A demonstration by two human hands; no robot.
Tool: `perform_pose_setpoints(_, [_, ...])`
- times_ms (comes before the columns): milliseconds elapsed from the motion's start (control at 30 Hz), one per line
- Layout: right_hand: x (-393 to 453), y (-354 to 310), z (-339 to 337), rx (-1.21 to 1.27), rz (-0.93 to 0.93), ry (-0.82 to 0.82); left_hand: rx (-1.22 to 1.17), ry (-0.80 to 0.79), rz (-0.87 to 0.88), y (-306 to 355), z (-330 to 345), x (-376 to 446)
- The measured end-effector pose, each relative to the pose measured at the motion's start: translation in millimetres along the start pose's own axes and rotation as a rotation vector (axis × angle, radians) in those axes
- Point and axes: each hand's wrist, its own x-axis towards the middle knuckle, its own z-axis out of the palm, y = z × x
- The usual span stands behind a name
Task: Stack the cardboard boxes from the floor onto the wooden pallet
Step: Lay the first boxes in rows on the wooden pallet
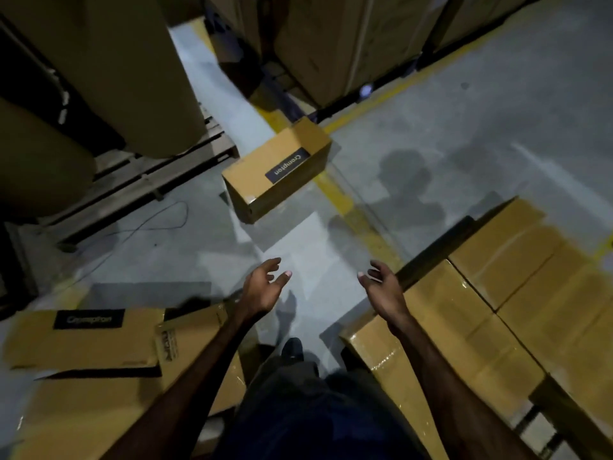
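Observation:
A long cardboard box (277,169) with a dark label lies alone on the grey floor ahead of me, across a yellow line. Both my hands reach forward above the floor, well short of it. My left hand (263,285) and my right hand (381,285) are empty, palms turned inward, fingers loosely spread. On my right, several shiny taped boxes (481,310) sit packed together on a wooden pallet (560,423), whose slats show at the lower right. More labelled boxes (89,340) lie on the floor at my lower left.
A second pallet (142,180) at the left carries tall cardboard packages (109,61). Large stacked cartons (348,38) stand at the back. A thin cable (132,227) runs over the floor on the left. My foot (292,348) stands between the box groups.

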Motion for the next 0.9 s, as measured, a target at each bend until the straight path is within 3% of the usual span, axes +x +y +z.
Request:
perform_pose_setpoints(167, [55.9, -32.5, 33.3, -0.018, -0.007, -0.096, 0.022, 0.081, -0.046, 5.3, -26.3, 37.6])
perform_pose_setpoints(367, [148.6, -77.8, 71.1, 0.022, 0.033, -0.141, 0.154, 0.072, -0.052, 31.3, -50.7, 120.0])
perform_pose_setpoints(667, [339.7, -132.1, 118.0, 0.057, 0.110, -0.142, 0.516, -0.059, -0.109, 70.1, -75.8, 317.4])
perform_pose_setpoints(900, [481.9, -110.1, 164.6, 0.054, 0.186, -0.109, 0.664, -0.208, -0.081, 52.3, -43.6, 514.8])
